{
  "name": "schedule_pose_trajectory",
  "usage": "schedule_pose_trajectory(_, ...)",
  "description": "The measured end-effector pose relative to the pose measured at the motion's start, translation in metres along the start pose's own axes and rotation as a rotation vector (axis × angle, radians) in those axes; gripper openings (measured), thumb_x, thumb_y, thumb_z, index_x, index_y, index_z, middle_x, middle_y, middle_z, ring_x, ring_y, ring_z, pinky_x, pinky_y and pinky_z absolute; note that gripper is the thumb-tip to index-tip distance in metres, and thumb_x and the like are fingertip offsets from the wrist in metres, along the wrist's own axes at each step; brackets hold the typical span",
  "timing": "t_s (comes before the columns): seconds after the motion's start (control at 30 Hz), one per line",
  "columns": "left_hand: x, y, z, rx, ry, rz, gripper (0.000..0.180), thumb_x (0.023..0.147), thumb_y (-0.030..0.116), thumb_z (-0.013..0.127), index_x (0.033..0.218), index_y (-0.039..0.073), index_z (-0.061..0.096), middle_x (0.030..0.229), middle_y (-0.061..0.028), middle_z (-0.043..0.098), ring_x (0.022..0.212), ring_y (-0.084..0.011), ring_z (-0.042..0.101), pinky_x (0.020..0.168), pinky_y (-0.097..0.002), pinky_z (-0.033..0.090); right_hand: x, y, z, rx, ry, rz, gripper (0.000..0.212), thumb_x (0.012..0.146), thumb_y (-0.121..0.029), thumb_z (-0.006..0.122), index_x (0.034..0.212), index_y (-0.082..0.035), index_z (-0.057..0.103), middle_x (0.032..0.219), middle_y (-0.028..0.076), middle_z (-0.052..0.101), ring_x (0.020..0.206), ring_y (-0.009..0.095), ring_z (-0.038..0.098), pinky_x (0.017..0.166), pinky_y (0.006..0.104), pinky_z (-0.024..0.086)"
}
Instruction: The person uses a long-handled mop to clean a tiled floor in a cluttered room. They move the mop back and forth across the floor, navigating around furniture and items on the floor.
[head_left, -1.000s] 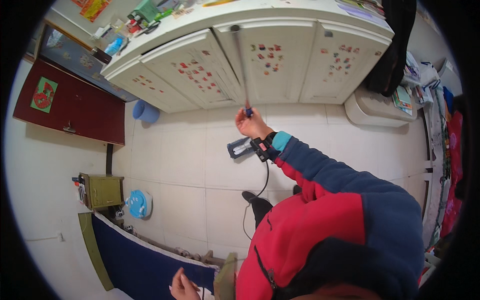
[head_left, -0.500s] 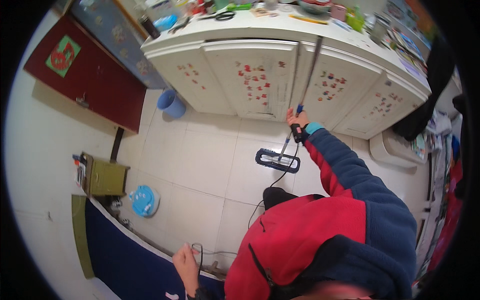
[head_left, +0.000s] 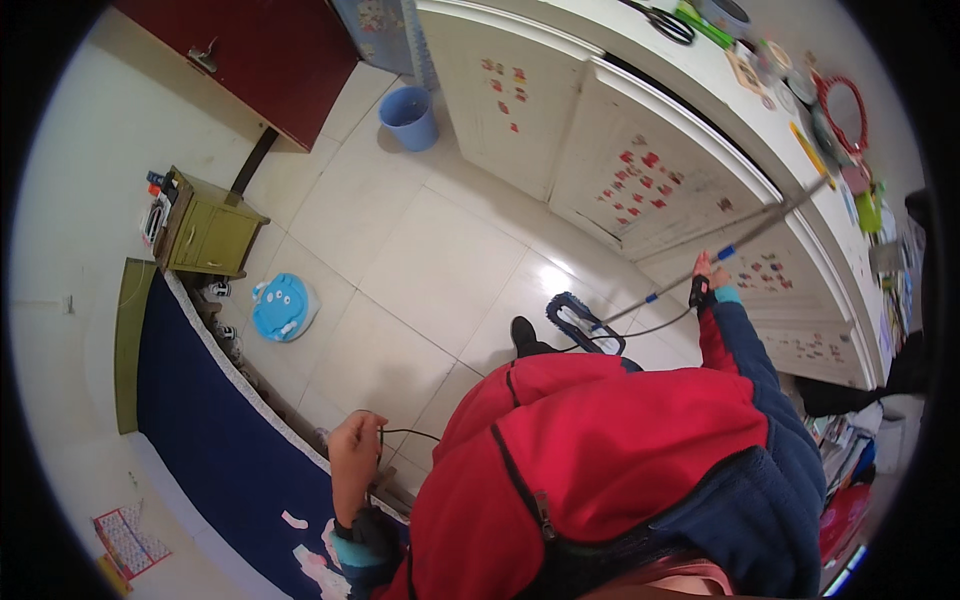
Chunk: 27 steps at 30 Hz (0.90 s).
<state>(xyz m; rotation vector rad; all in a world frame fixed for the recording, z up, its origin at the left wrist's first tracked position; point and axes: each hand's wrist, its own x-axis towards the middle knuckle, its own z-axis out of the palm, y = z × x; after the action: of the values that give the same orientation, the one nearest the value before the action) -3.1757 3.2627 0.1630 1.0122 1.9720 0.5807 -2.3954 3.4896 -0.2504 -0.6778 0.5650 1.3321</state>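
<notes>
On the right, my right hand (head_left: 708, 270) is closed around the long handle of a flat mop (head_left: 775, 215), just below a blue collar. The handle slants up past the cabinet edge, while the dark-fringed mop head (head_left: 562, 314) rests on the floor tiles beside my shoe (head_left: 523, 335). At lower left, my left hand (head_left: 356, 442) hangs in the air with fingers curled, near the bed. A thin black cable (head_left: 412, 433) passes at its fingertips; whether the fingers grip it is hidden.
White cabinets (head_left: 520, 120) line the far right, with scissors (head_left: 668, 25) and a red-framed mirror (head_left: 845, 112) on top. A blue bin (head_left: 410, 120) stands by the dark red door (head_left: 270, 70). At left are a green nightstand (head_left: 208, 232), a blue potty (head_left: 280, 308) and a bed (head_left: 210, 400).
My view and body have turned to the right, so the cabinets now slant across the right side. The mop handle has tilted over to the right, still in my right hand. My left hand has risen.
</notes>
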Motion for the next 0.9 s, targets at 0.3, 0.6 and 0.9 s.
schedule_pose_trajectory(0.3, 0.095, -0.035, -0.060, -0.204, 0.314, -0.176, 0.025, 0.093, 0.013, 0.046, 0.072, 0.000, 0.048, 0.060, -0.0034, 0.043, 0.057, -0.0109, 0.039, 0.052, -0.0286, 0.032, -0.015, 0.279, 0.136, -0.747, -0.029, 0.210, 0.017, 0.085, -0.012, 0.039, 0.074, -0.006, 0.051, 0.064, 0.005, 0.051, 0.058, 0.021, 0.051, 0.055, 0.0334, 0.046)
schedule_pose_trajectory(0.6, 0.256, -0.063, -0.184, -0.105, 0.353, -0.114, 0.035, 0.095, 0.018, 0.049, 0.069, 0.000, 0.034, 0.061, -0.0010, 0.026, 0.060, -0.0085, 0.029, 0.049, -0.0338, 0.024, -0.003, 0.597, 0.369, -0.709, -0.226, 0.409, 0.039, 0.094, -0.028, 0.053, 0.060, -0.019, 0.037, 0.051, -0.008, 0.033, 0.044, 0.007, 0.033, 0.049, 0.0234, 0.037)
schedule_pose_trajectory(0.9, 0.517, 0.020, -0.263, -0.076, 0.226, 0.228, 0.014, 0.090, 0.009, 0.050, 0.091, 0.002, 0.062, 0.061, -0.0079, 0.050, 0.054, -0.0147, 0.046, 0.052, -0.0303, 0.037, 0.026, 0.708, 0.483, -0.871, -0.141, 0.449, 0.013, 0.096, -0.016, 0.050, 0.084, -0.010, 0.052, 0.057, -0.009, 0.030, 0.044, 0.005, 0.026, 0.043, 0.0163, 0.030)
